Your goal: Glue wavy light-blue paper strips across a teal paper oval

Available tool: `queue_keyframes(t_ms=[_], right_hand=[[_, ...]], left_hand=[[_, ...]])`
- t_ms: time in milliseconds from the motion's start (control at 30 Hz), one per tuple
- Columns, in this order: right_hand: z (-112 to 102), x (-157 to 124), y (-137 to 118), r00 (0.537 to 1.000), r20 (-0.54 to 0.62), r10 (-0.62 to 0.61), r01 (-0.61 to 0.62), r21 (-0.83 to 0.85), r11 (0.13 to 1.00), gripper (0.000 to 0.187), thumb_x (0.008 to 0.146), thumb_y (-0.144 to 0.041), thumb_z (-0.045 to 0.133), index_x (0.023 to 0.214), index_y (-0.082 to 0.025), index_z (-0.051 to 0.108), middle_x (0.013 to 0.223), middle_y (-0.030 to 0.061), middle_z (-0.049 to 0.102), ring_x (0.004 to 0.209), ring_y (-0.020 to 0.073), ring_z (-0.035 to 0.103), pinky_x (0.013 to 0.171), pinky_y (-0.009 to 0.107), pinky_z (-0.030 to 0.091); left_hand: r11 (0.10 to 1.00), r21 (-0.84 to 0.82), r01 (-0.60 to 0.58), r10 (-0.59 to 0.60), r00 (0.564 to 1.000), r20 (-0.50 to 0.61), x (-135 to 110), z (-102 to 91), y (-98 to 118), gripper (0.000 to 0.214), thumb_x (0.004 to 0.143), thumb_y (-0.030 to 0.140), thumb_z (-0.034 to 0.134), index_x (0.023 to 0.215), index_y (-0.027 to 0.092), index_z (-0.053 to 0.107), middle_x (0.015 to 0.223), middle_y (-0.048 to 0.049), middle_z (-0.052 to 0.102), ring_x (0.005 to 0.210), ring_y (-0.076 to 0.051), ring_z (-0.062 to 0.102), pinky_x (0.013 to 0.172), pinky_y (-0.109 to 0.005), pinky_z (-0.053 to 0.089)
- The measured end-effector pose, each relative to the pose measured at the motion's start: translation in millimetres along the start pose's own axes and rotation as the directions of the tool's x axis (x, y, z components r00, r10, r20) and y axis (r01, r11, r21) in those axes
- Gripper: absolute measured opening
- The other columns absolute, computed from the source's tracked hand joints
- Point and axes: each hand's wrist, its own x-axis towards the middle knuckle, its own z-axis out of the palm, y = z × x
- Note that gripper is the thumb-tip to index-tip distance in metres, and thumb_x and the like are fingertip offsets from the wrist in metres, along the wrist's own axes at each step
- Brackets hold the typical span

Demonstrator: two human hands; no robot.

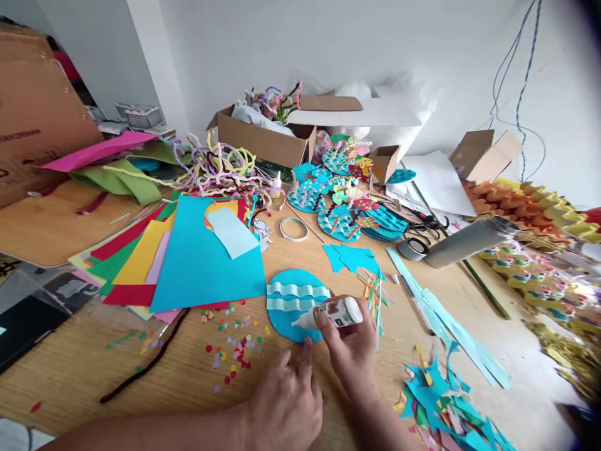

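Observation:
A blue paper circle (pixel 286 322) lies flat on the table with two wavy pale-aqua paper strips (pixel 298 304) across its upper half. My right hand (pixel 350 344) is closed round a white glue bottle (pixel 339 312), tilted so its nozzle points left and down at the circle below the lower strip. Whether the tip touches the paper I cannot tell. At the circle's bottom edge, my left hand (pixel 286 401) presses with a stretched index finger; its fingers are apart and hold nothing.
Coloured sheets (pixel 211 269) are stacked left, near paper confetti (pixel 235 351). Behind lie a tape roll (pixel 293 229), pipe cleaners (pixel 220 166) and decorated blue circles (pixel 338 222). At right are pale strips (pixel 451 326), a metal flask (pixel 469 241) and paper scraps (pixel 441 401).

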Motion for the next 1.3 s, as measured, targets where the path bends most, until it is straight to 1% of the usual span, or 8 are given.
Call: queue_keyframes(t_ms=[133,267,467,600,733,833,933,1300], right_hand=[[0,-3,5,0.994,0.044,-0.1,0.105,-0.113,0.988,0.021,0.076,-0.026,0.068,0.088,-0.022,0.051,0.076,-0.001,0.059,0.065,0.0142,0.056,0.057,0.027,0.048],[1,-4,8,0.993,0.057,-0.103,0.111,-0.177,0.978,0.021,0.077,-0.026,0.067,0.088,-0.021,0.05,0.075,-0.0017,0.058,0.065,0.0135,0.056,0.059,0.027,0.048],[2,-5,9,0.994,0.08,-0.072,0.086,-0.192,0.978,0.022,0.077,-0.028,0.067,0.09,-0.021,0.05,0.076,-0.0018,0.059,0.065,0.0135,0.057,0.06,0.027,0.049],[4,-6,3,0.994,0.042,-0.102,0.108,-0.187,0.976,0.022,0.077,-0.029,0.068,0.089,-0.021,0.051,0.075,-0.0013,0.061,0.063,0.0136,0.057,0.057,0.027,0.049],[10,-11,-3,0.991,0.117,-0.06,0.073,-0.11,0.991,0.021,0.079,-0.028,0.067,0.092,-0.022,0.052,0.08,0.0004,0.063,0.068,0.0147,0.06,0.06,0.027,0.05],[13,-13,-3,0.979,0.204,-0.015,0.036,-0.098,0.995,0.021,0.08,-0.028,0.067,0.094,-0.022,0.053,0.082,0.0008,0.065,0.07,0.0159,0.062,0.062,0.028,0.052],[14,-13,-2,0.97,0.244,-0.006,0.037,-0.122,0.992,0.022,0.079,-0.03,0.068,0.094,-0.023,0.054,0.08,0.0007,0.065,0.068,0.0166,0.063,0.059,0.028,0.053],[16,-13,0,0.978,0.203,-0.045,0.076,-0.148,0.986,0.022,0.078,-0.029,0.069,0.093,-0.022,0.055,0.079,0.001,0.065,0.067,0.0169,0.062,0.06,0.028,0.052]], left_hand=[[1.0,0.013,0.019,-0.018,0.999,-0.045,1,0.6,1,0.027,0.09,0.028,0.048,0.087,0.011,0.069,0.096,-0.0189,0.07,0.067,-0.019,0.061,0.065,-0.036,0.038],[0.998,0.029,0.051,-0.048,0.996,-0.08,1,1.6,2,0.03,0.091,0.03,0.047,0.08,0.012,0.068,0.099,-0.0194,0.07,0.06,-0.016,0.058,0.065,-0.036,0.037],[0.999,0.006,0.036,-0.036,0.998,-0.048,0,3.0,2,0.028,0.091,0.028,0.047,0.086,0.011,0.068,0.069,-0.0105,0.067,0.062,-0.018,0.058,0.064,-0.036,0.035],[1.0,-0.003,0.005,-0.005,1.0,-0.001,0,2.5,0,0.026,0.091,0.025,0.048,0.096,0.008,0.067,0.082,-0.0151,0.069,0.072,-0.02,0.06,0.066,-0.037,0.035],[1.0,-0.029,-0.008,0.009,1.0,0.009,1,0.5,0,0.024,0.088,0.024,0.05,0.096,0.009,0.067,0.089,-0.0172,0.069,0.088,-0.026,0.06,0.064,-0.037,0.035],[0.999,-0.046,-0.02,0.02,1.0,0.016,1,0.6,0,0.023,0.088,0.024,0.051,0.095,0.01,0.068,0.087,-0.0146,0.069,0.085,-0.026,0.06,0.065,-0.038,0.036],[0.997,-0.067,-0.03,0.032,0.999,0.037,2,1.7,1,0.023,0.088,0.024,0.052,0.097,0.01,0.068,0.09,-0.0131,0.069,0.085,-0.024,0.059,0.066,-0.038,0.037],[0.995,-0.093,-0.024,0.029,0.999,0.043,2,3.9,0,0.026,0.089,0.024,0.049,0.096,0.008,0.068,0.086,-0.0129,0.069,0.085,-0.025,0.059,0.066,-0.038,0.038]])
